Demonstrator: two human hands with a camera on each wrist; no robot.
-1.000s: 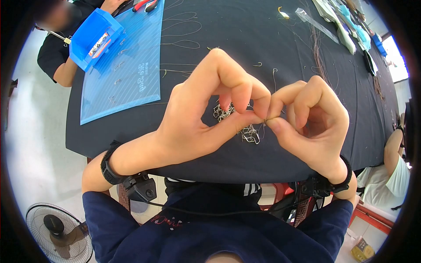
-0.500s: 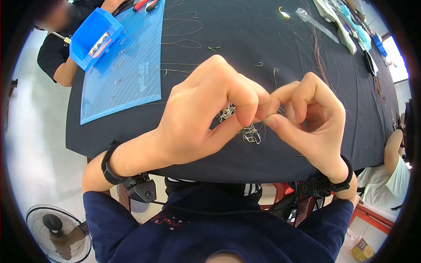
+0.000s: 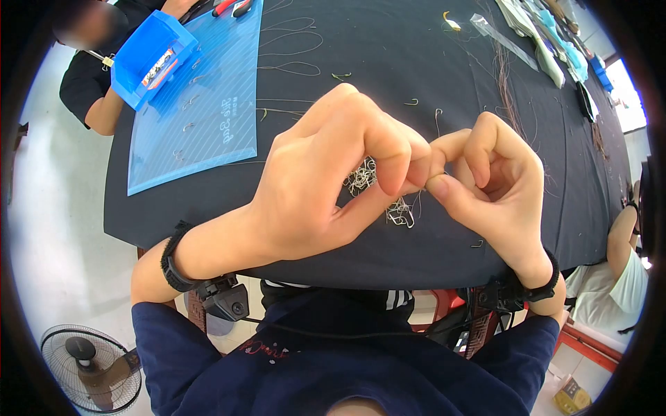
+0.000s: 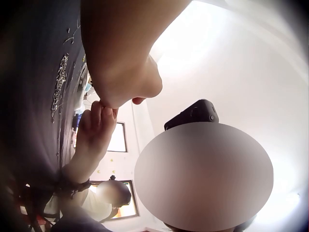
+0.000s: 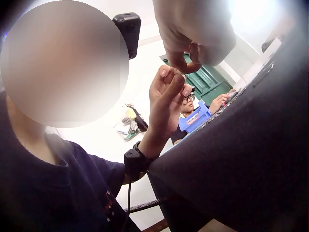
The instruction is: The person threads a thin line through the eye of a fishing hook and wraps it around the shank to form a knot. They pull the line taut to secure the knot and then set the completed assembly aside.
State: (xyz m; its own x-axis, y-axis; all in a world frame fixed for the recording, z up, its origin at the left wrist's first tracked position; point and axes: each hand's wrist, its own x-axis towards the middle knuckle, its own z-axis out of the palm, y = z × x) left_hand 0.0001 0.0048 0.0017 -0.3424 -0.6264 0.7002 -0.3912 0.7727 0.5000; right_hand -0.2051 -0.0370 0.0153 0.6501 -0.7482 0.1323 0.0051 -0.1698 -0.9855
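In the head view, the left hand (image 3: 322,177) and right hand (image 3: 503,184) meet at their fingertips, thumbs against curled fingers. They pinch a thin line, mostly hidden between the fingers; a fine strand hangs just below. Beneath and behind the left hand lies a tangled pile of silvery hooks (image 3: 400,213) on the black cloth. Single hooks lie beyond the hands (image 3: 412,102) and below the right hand (image 3: 476,244). The left wrist view has the left hand (image 4: 123,63) close up, touching the right; in the right wrist view the right hand (image 5: 200,34) touches the left.
A blue translucent sheet (image 3: 236,90) with hooks on it lies at the left, a blue bin (image 3: 125,73) over its far edge. Red-handled pliers (image 3: 223,7), line loops (image 3: 298,68), brown strands (image 3: 505,83) and bags (image 3: 531,38) lie farther back. Other people sit around the table.
The left hand has turned, and its raised fingers have folded down over the thumb. Both hands' meeting point has shifted slightly right and up. The hook below the right hand has come into view.
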